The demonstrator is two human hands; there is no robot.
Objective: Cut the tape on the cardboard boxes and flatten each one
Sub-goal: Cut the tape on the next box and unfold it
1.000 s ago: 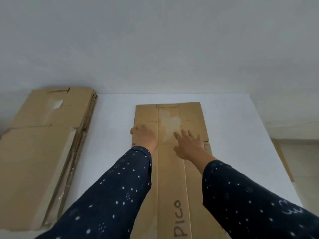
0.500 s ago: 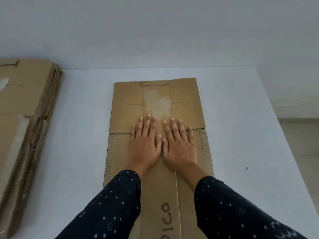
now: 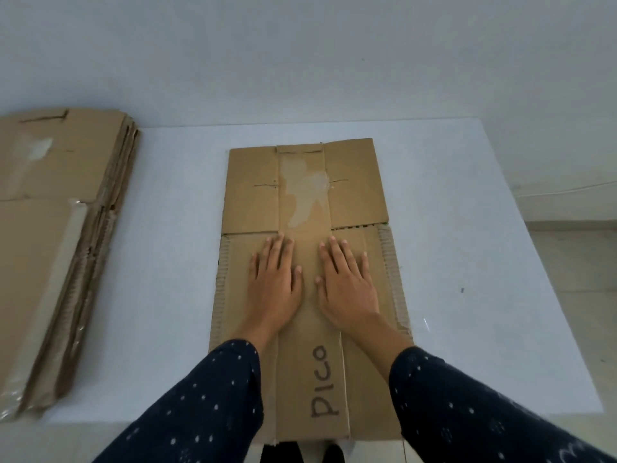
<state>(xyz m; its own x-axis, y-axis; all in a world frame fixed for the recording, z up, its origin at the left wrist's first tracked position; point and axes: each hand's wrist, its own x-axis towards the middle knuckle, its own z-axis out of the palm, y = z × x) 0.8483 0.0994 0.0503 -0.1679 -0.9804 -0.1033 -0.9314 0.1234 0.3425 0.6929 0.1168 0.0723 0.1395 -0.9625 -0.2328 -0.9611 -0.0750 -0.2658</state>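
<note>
A flattened brown cardboard box [image 3: 357,182] lies lengthwise in the middle of the white table [image 3: 484,248], with "PICO" handwritten near its close end and a pale tape-residue patch on its far flap. My left hand [image 3: 275,285] and my right hand [image 3: 347,285] press flat on it side by side, palms down and fingers straight, just before the fold line of the far flap. Both hands hold nothing. No cutting tool is in view.
A stack of several flattened cardboard boxes [image 3: 56,235] lies along the left side of the table, reaching past the left frame edge. A white wall stands behind the table. Pale floor shows at the right and below the near table edge.
Both hands have slid back toward me along the box, from the far flap to just before the fold. The left hand flattened out. The hands now sit slightly apart.
</note>
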